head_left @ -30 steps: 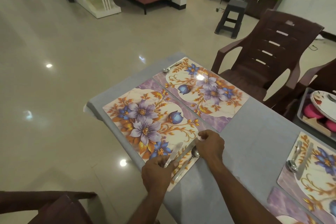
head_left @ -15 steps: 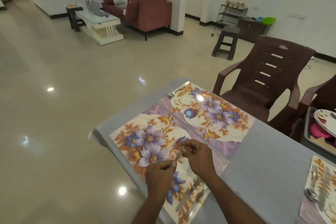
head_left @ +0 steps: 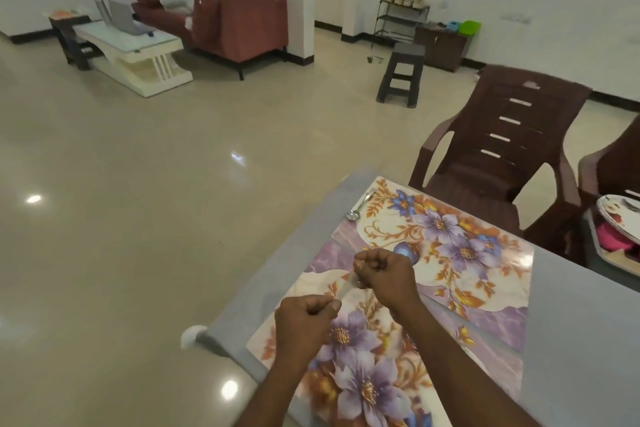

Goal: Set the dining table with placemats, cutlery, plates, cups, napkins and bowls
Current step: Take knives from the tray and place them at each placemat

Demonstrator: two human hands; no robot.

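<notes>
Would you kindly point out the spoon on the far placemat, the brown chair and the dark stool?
spoon (head_left: 354,215), head view, on its bowl.
brown chair (head_left: 519,121), head view, on its slatted backrest.
dark stool (head_left: 408,51), head view, on its seat.

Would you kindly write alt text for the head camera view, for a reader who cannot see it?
A person's left hand and right hand hold a blurred piece of cutlery between them above two floral placemats on a grey table. A spoon lies at the far placemat; brown plastic chairs stand beyond.
</notes>
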